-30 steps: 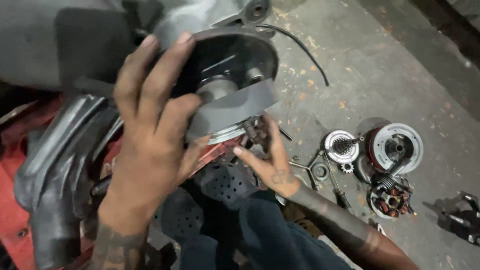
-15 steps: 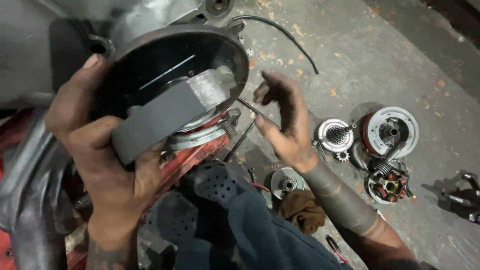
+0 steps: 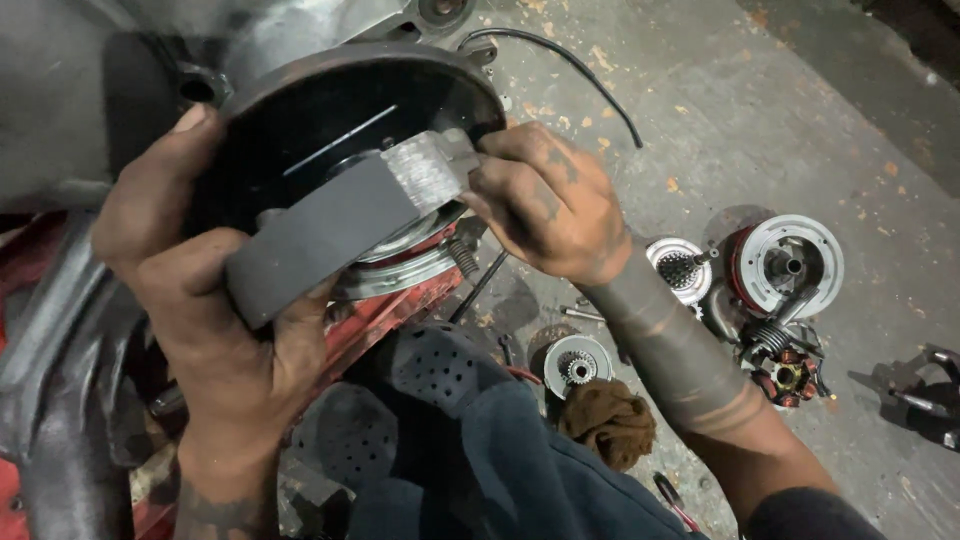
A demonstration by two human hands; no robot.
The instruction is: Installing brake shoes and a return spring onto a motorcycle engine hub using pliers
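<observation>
Your left hand [image 3: 205,300] is clamped around a grey drive belt [image 3: 330,225] at nine o'clock of the round black housing [image 3: 330,120]; your right hand [image 3: 545,205] pinches the belt's three o'clock end.

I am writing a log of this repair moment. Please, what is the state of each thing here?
left hand: grips the grey bar
right hand: closed on the bar's other end
grey bar: held across the round housing
round housing: open, inside visible
brown rag: crumpled on floor
small gear: lying flat on floor
black cable: loose on floor
</observation>
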